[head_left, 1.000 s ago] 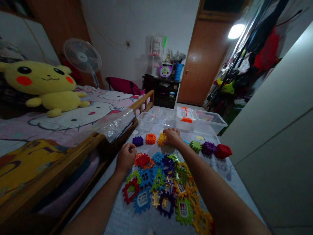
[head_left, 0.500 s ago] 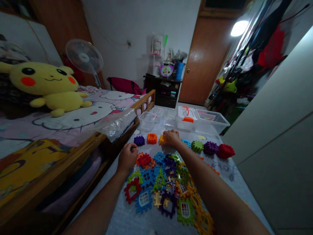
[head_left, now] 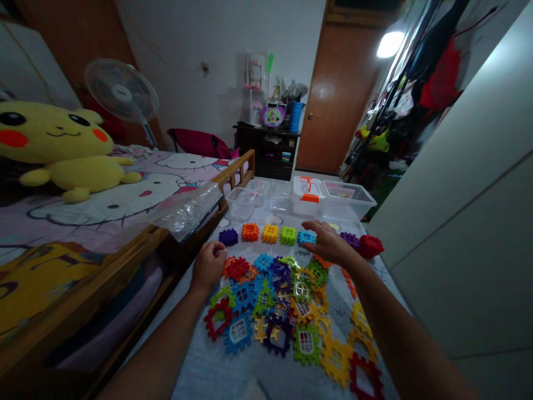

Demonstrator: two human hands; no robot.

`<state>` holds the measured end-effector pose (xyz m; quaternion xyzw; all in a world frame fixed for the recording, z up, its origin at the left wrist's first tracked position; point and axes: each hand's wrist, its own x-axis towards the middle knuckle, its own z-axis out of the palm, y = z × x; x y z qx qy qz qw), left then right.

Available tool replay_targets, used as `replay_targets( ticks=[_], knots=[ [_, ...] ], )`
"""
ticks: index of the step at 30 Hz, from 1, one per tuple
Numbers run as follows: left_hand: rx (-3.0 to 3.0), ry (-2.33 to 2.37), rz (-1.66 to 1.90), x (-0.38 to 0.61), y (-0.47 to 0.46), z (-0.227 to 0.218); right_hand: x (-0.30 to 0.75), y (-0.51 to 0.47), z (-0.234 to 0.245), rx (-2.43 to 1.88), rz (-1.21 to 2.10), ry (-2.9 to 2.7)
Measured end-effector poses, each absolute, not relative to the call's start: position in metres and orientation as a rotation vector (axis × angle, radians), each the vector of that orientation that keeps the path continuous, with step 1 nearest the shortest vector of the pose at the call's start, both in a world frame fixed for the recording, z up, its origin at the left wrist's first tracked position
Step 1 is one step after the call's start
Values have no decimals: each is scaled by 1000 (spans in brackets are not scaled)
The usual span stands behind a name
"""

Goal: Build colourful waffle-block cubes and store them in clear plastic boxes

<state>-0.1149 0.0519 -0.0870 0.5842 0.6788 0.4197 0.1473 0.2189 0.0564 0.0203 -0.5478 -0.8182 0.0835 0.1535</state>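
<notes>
A row of small stacks of toothed plastic building pieces crosses the cloth-covered surface (head_left: 195,369). From left come a dark purple stack (head_left: 228,237), an orange stack (head_left: 250,232), a yellow stack (head_left: 270,234), a lime green stack (head_left: 288,236) and a light blue stack (head_left: 305,238). My right hand (head_left: 328,242) is at the light blue stack, thumb in front and fingers behind, spread apart; contact is unclear. Beyond it are a purple stack (head_left: 350,240) and a red stack (head_left: 370,246). My left hand (head_left: 208,265) lies loosely closed near a red piece (head_left: 239,268), nothing visible in it.
Loose pieces, such as a green window piece (head_left: 307,343), lie heaped between my forearms. Behind the row stand clear plastic tubs (head_left: 347,206) and a lidded box with orange latches (head_left: 307,204). A wooden bed rail (head_left: 166,236) runs left; a pale cabinet (head_left: 458,222) borders the right.
My right hand has moved right along the row, from the yellow stack to the light blue one, uncovering the yellow and lime green stacks. My left hand stays closed. The view has shifted slightly.
</notes>
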Motion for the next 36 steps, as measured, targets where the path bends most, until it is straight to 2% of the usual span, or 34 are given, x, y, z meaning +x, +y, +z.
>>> replay_targets(
  ticks=[4,9,18,23,26,32,36],
  knots=[
    [1681,1966,1180,-115,52,-87,255,3,3,-1526,403,-2324],
    [1707,1970,1196,-113,51,-84,236,-46,-17,-1432,454,-2402],
    [1712,1980,1216,-115,52,-86,219,-45,-37,-1314,352,-2282],
    [1714,1978,1209,-115,54,-87,231,-43,-43,-1407,601,-1975],
    [1708,1977,1206,-115,54,-87,228,-44,-45,-1443,744,-1972],
    [1698,1993,1195,-115,54,-86,237,-37,-48,-1523,288,-2007],
    [1711,1979,1200,-114,53,-86,253,-30,-53,-1571,138,-2035]
  ],
)
